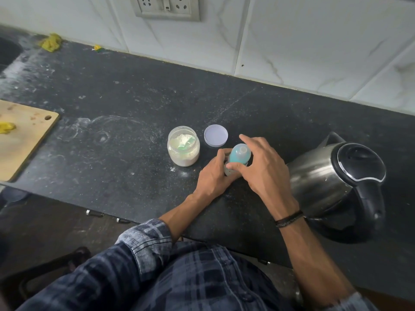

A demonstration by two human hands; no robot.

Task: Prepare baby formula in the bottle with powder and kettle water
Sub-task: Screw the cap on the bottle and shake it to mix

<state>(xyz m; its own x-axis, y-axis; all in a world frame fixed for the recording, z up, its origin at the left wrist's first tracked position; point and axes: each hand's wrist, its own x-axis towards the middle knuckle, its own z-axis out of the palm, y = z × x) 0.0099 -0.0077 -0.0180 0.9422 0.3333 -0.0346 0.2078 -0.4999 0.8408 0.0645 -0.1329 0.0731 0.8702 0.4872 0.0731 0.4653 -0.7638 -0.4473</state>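
A small baby bottle (238,155) with a teal collar and clear teat stands on the dark counter. My left hand (213,175) grips its lower body from the left. My right hand (262,167) holds the teal collar between thumb and fingers, index finger stretched out. Left of the bottle stands an open clear jar of white powder (183,146) with a pale green scoop inside. The jar's round white lid (216,135) lies flat behind the bottle. A steel kettle (336,176) with a black lid and handle stands to the right, lid down.
A wooden cutting board (22,135) with a yellow scrap lies at the left counter edge. A yellow cloth (51,42) lies near the back wall by the sink. Powder dust speckles the counter (125,104). Wall sockets (167,6) sit above.
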